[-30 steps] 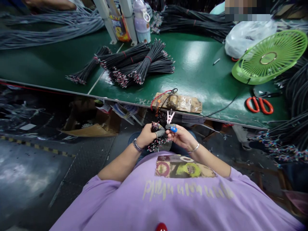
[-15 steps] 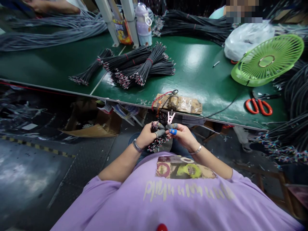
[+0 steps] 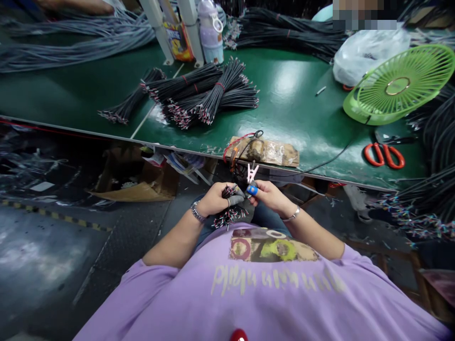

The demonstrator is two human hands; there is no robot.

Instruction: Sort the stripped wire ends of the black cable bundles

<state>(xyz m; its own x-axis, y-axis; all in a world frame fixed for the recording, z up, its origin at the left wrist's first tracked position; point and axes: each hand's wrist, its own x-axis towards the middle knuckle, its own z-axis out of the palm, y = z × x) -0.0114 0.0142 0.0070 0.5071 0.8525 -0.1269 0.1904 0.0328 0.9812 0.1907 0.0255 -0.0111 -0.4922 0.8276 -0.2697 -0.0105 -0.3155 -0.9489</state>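
Note:
My left hand (image 3: 213, 199) is closed around a bunch of short black cables (image 3: 230, 217), whose thin red, white and dark wire ends stick out below and above the fingers. Grey covers sit on some fingertips. Close beside it, my right hand (image 3: 273, 195) is pinched, with a blue band on one finger. What lies between its fingertips is too small to make out. Just above those fingertips stands a pink clothespin (image 3: 252, 172), at the front edge of a wooden board (image 3: 280, 154) with red and black leads.
Tied black cable bundles (image 3: 209, 94) lie on the green table (image 3: 284, 109). To the right are red-handled scissors (image 3: 384, 155), a green fan (image 3: 398, 86) and a white plastic bag (image 3: 369, 54). A bottle (image 3: 211, 35) stands by the posts. Below the table is a cardboard box (image 3: 142, 187).
My right hand has moved slightly away from my left, and its fingers have turned up near the clothespin. My left hand keeps hold of the cables, which have shifted a little left.

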